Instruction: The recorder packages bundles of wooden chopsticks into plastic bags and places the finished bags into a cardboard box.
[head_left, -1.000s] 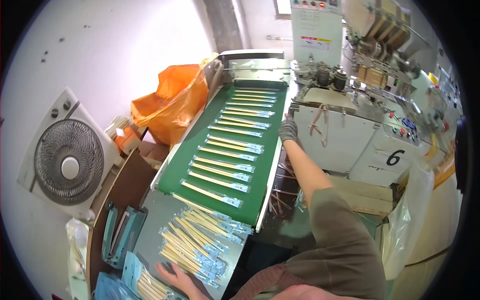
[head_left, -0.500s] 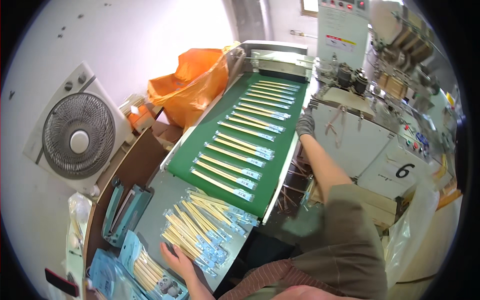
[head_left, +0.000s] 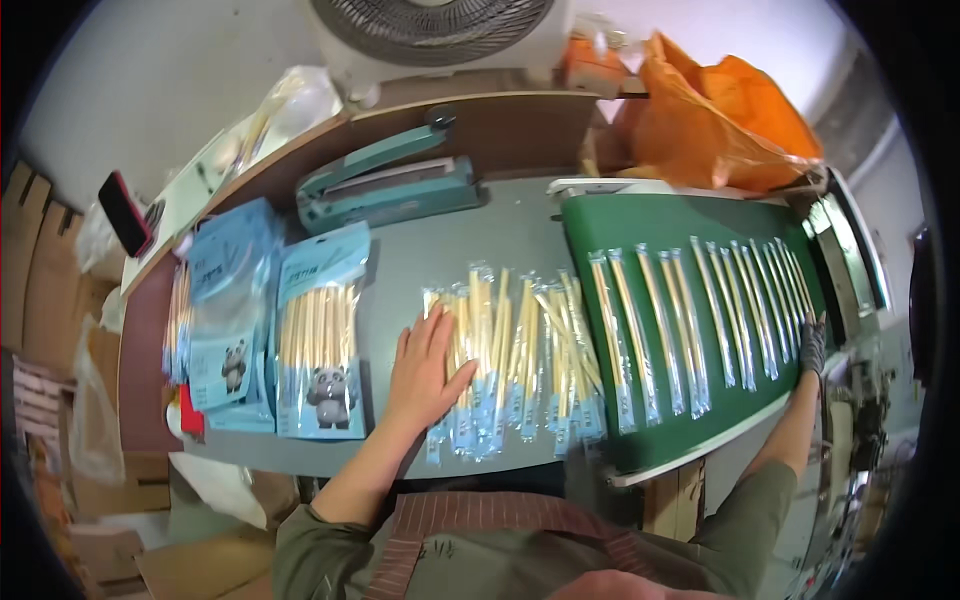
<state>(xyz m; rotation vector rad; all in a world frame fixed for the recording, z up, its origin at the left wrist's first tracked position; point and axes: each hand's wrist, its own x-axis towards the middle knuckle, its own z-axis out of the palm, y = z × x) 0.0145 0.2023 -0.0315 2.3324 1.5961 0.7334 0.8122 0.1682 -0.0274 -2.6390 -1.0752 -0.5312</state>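
My bare left hand point(head_left: 428, 372) lies over the left edge of a loose pile of wrapped chopsticks point(head_left: 527, 365), its fingers spread and its thumb apart. The chopsticks are pale, in clear sleeves with light blue lower ends, on a grey table point(head_left: 393, 262). My right hand point(head_left: 813, 352), in a grey glove with bare fingertips, reaches to the far right edge of a green conveyor belt point(head_left: 650, 222). Its fingers look stretched out along that edge, with nothing visible in them. Several wrapped chopstick sets point(head_left: 690, 330) lie in a row across the belt.
Left of the pile stand a filled blue pouch with a panda point(head_left: 327, 345) and more blue pouches point(head_left: 232, 300). Behind are a teal bag sealer point(head_left: 390, 195), a fan point(head_left: 435, 30) and an orange bag point(head_left: 725, 120). A phone point(head_left: 125, 213) is at far left.
My view has swung left from the conveyor and machine to the table. My left hand now rests on the pile's left edge; my right hand remains at the belt's edge.
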